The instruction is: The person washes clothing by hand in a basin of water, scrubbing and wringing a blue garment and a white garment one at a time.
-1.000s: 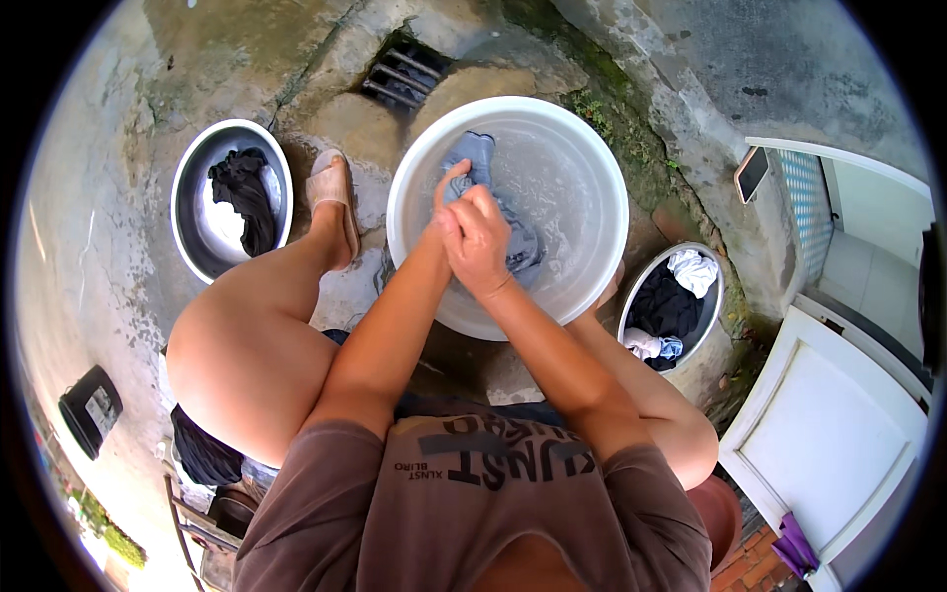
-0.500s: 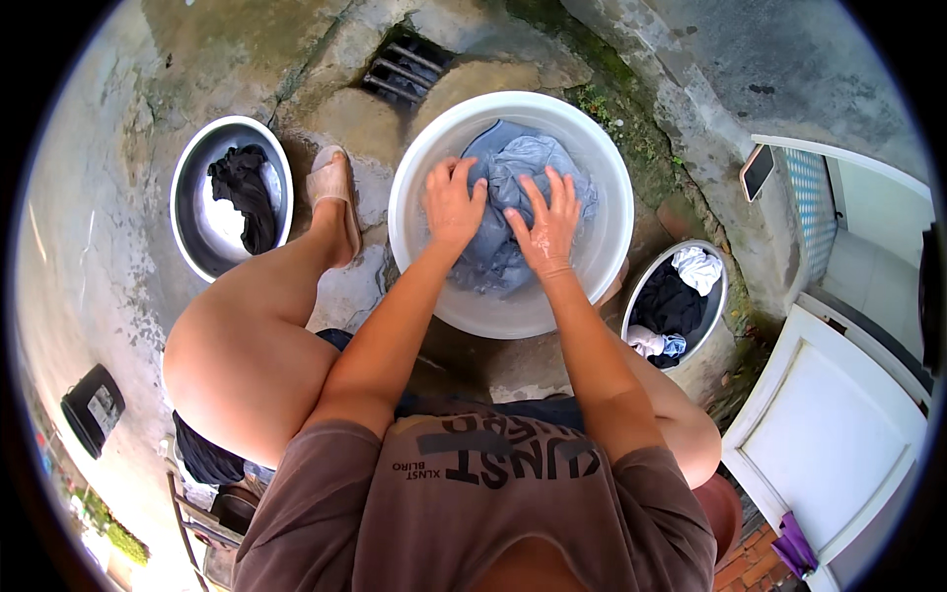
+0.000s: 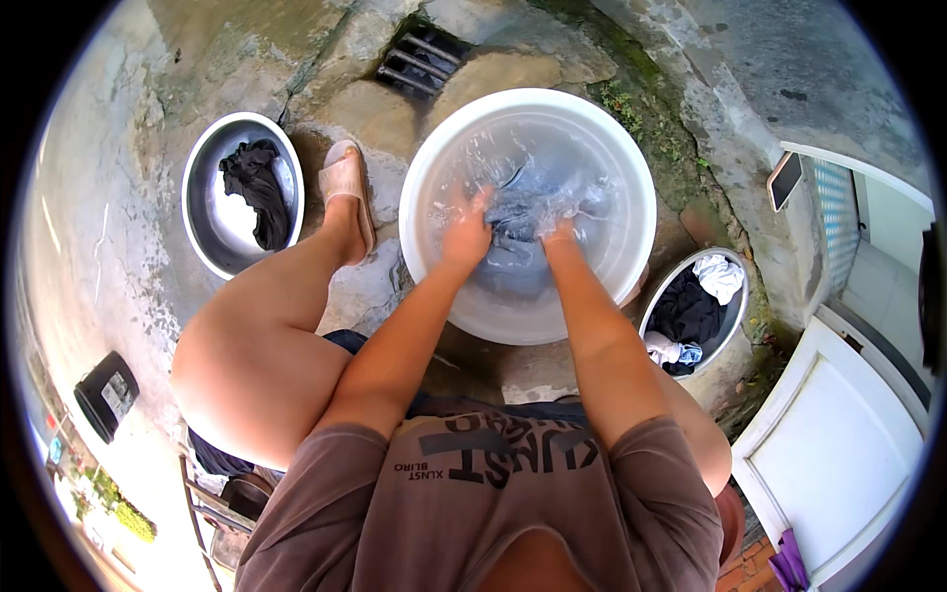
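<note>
Left grip (image 3: pixel 467 232) and right grip (image 3: pixel 558 235) in a tub (image 3: pixel 647 212), at a blue cloth (image 3: pixel 517 209).
Water (image 3: pixel 503 278) blurs the fingers; whether they are closed I cannot tell. The cloth lies between the grips, underwater. To their left, a basin (image 3: pixel 205 212) with black clothes (image 3: pixel 260 192); to their right, a smaller basin (image 3: pixel 729 324).

Concrete floor (image 3: pixel 128 212), barred drain (image 3: pixel 421 65), white door (image 3: pixel 829 444)

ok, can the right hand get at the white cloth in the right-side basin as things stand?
Likely yes: the right hand is down in the white tub, but only the tub's rim seems in between; the white cloth lies uncovered in the basin.
</note>
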Action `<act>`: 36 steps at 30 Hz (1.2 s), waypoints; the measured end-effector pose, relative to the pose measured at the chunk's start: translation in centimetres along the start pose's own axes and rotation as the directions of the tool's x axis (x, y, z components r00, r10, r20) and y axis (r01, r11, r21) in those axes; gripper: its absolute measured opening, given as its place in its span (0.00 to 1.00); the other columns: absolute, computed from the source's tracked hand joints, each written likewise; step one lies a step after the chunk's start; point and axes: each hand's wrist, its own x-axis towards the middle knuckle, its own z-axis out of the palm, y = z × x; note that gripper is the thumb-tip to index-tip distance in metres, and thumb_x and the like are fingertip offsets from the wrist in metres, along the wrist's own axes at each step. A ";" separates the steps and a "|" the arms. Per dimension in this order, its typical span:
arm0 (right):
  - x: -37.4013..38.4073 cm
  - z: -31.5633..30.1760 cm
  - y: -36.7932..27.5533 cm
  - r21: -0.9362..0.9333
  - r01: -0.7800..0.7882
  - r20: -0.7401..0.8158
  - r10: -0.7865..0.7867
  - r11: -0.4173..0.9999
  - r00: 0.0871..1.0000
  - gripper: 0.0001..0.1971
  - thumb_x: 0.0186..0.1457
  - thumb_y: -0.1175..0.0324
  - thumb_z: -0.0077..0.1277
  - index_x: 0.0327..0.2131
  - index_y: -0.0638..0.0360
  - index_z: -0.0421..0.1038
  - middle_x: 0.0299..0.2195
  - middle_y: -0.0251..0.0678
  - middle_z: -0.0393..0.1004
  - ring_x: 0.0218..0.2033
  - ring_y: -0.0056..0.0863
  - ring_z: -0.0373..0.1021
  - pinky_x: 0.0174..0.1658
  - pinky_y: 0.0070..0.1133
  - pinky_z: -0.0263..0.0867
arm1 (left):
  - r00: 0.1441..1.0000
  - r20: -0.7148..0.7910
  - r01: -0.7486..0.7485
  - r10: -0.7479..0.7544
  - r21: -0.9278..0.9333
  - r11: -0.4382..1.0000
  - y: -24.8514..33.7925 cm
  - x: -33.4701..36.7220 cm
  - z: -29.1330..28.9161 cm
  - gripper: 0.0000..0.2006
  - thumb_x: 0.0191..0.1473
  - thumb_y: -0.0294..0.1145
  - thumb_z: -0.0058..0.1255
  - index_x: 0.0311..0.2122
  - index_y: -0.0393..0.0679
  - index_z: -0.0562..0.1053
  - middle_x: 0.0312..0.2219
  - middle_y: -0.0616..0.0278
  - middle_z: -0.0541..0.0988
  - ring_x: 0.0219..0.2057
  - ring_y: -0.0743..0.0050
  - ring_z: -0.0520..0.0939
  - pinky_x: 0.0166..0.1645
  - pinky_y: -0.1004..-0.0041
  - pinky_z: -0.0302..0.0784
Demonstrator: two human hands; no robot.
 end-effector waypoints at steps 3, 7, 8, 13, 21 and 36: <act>-1.8 -4.0 0.2 -0.092 0.066 -0.047 -0.071 0.994 0.996 0.17 0.50 0.62 0.47 0.45 0.53 0.66 0.44 0.48 0.68 0.49 0.43 0.63 0.48 0.37 0.61 | 0.982 0.026 0.180 -0.185 -0.406 0.896 -2.0 2.1 0.5 0.29 0.45 0.31 0.47 0.56 0.56 0.59 0.50 0.52 0.66 0.48 0.52 0.70 0.50 0.59 0.67; -5.7 -9.2 -0.9 0.614 -0.042 -0.319 0.297 0.788 0.900 0.20 0.50 0.62 0.49 0.46 0.58 0.65 0.44 0.50 0.69 0.46 0.45 0.66 0.46 0.34 0.62 | 0.809 0.491 0.516 -0.322 -0.857 -0.010 0.8 3.0 -0.7 0.25 0.47 0.36 0.42 0.54 0.53 0.61 0.46 0.57 0.69 0.44 0.61 0.72 0.47 0.62 0.68; -7.0 -10.8 -1.5 0.765 0.107 -0.344 0.262 0.635 0.901 0.19 0.50 0.63 0.50 0.46 0.59 0.65 0.42 0.51 0.69 0.43 0.46 0.67 0.44 0.33 0.63 | 0.812 0.492 0.514 -0.314 -0.857 -0.015 1.6 3.1 -1.1 0.25 0.47 0.36 0.42 0.54 0.53 0.61 0.46 0.57 0.69 0.44 0.61 0.72 0.47 0.62 0.68; -12.4 -16.1 -7.0 0.734 0.535 -0.618 0.084 0.419 0.782 0.14 0.48 0.63 0.53 0.37 0.61 0.68 0.31 0.46 0.70 0.32 0.45 0.69 0.36 0.29 0.65 | 0.801 0.582 0.539 -0.138 -0.802 -0.258 3.1 3.4 -2.0 0.21 0.46 0.38 0.45 0.49 0.49 0.66 0.39 0.58 0.73 0.37 0.66 0.73 0.40 0.63 0.70; -8.0 -13.3 -3.8 0.606 0.368 -0.652 0.174 0.706 0.738 0.11 0.54 0.62 0.44 0.25 0.59 0.65 0.27 0.45 0.70 0.28 0.47 0.68 0.27 0.35 0.63 | 0.844 0.324 0.361 -0.426 -0.932 0.006 6.1 1.7 -1.3 0.18 0.46 0.40 0.47 0.44 0.48 0.70 0.36 0.59 0.75 0.35 0.64 0.75 0.40 0.65 0.70; -10.5 -8.1 2.9 0.840 0.104 -0.445 0.565 0.533 0.695 0.23 0.47 0.57 0.52 0.46 0.55 0.65 0.50 0.46 0.61 0.51 0.42 0.58 0.52 0.33 0.55 | 0.853 0.273 -0.495 0.444 0.157 0.854 7.8 -4.3 -1.9 0.29 0.45 0.45 0.51 0.54 0.52 0.63 0.52 0.55 0.63 0.54 0.51 0.61 0.54 0.56 0.62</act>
